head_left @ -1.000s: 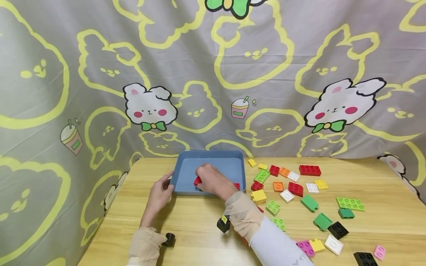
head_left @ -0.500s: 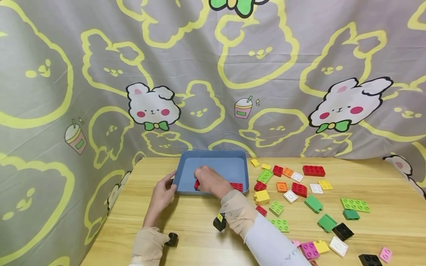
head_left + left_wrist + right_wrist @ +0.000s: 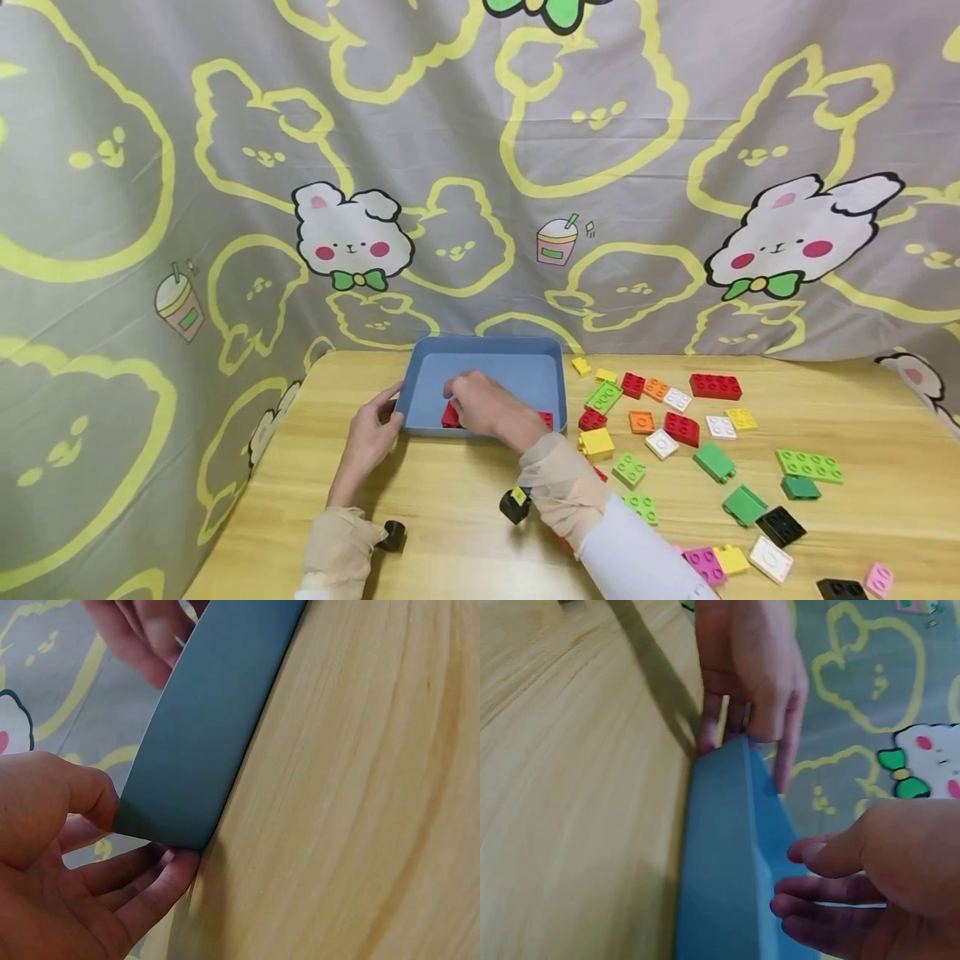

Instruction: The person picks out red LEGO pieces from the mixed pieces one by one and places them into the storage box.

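Observation:
My left hand (image 3: 372, 429) pinches the left front corner of a shallow blue tray (image 3: 429, 367), thumb at the rim and fingers against the outside. Inside the tray by the front wall lies a red toy brick (image 3: 450, 416). My right hand (image 3: 489, 406) is just over that brick, in the front half of the tray. In the right wrist view, the thumb and loosely bent fingers (image 3: 799, 904) stand apart with nothing seen between them; the tray wall hides the brick there. Another red brick (image 3: 548, 418) sits in the tray's right front corner, partly behind my right wrist.
Many loose bricks lie right of the tray, among them a yellow brick (image 3: 596, 444), a long red brick (image 3: 716, 386), a light green brick (image 3: 809, 466) and a black brick (image 3: 781, 526). A patterned curtain (image 3: 465, 275) hangs behind the wooden table (image 3: 442, 517).
My right hand's fingers have come off the red brick, and it lies in the tray by the front wall. The hand has shifted slightly right. My left hand keeps its place at the corner.

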`<action>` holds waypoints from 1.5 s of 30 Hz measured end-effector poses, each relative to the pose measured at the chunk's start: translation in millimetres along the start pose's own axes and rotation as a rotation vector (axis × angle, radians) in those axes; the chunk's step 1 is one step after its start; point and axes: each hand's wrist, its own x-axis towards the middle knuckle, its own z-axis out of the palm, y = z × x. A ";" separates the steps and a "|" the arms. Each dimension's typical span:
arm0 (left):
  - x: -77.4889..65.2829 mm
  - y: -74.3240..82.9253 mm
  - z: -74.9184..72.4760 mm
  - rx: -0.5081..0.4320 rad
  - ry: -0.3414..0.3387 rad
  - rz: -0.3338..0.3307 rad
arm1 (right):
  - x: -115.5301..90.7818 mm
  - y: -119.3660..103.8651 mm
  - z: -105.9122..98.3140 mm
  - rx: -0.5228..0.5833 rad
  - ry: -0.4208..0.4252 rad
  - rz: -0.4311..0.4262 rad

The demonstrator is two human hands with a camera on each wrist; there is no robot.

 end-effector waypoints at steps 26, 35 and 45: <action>-1.0 3.6 -0.7 0.012 -0.009 -0.012 | -128.5 18.3 -53.3 0.003 0.177 -0.002; -1.0 1.9 0.6 0.028 -0.008 0.000 | -164.9 33.8 -60.0 0.072 0.086 0.135; -0.1 1.0 0.2 0.052 -0.012 -0.013 | -178.0 40.0 -59.0 0.067 0.065 0.196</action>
